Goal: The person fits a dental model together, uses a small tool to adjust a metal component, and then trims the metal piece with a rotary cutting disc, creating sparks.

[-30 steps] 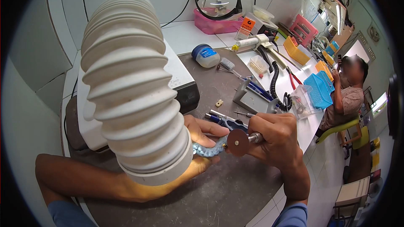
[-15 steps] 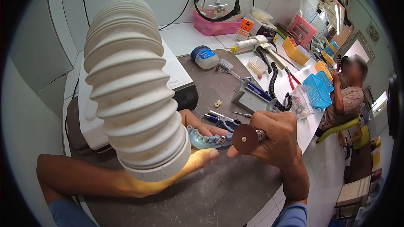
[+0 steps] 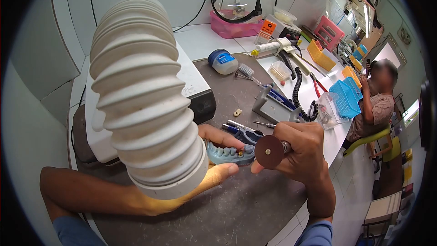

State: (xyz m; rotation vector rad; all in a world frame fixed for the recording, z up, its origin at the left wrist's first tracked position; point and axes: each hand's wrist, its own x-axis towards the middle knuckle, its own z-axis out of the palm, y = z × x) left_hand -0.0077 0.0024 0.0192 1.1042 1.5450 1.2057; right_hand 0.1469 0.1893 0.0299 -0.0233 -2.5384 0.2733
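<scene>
My left hand [image 3: 214, 173] grips a blue-grey dental model [image 3: 224, 156] with a row of teeth, thumb below and a finger over the top. One tooth position on the model shows a gold-coloured spot. Closed around a rotary handpiece [image 3: 286, 146], my right hand [image 3: 302, 150] is just right of the model. The handpiece carries a dark brown cutting disc [image 3: 269, 152], its flat face towards me, close to the model's right end. A ribbed white suction hose [image 3: 141, 91] covers part of my left hand and wrist.
A small tooth-coloured piece [image 3: 237, 112] lies on the brown mat beyond the model. Behind the hands are pens and a blue-handled tool [image 3: 248, 134], a grey tool stand [image 3: 273, 105] and a blue-labelled jar [image 3: 223, 61]. A person [image 3: 380, 91] sits at the right.
A left finger has come down over the teeth near the gold spot, and the model has turned slightly. The right hand with the disc has shifted very little.
</scene>
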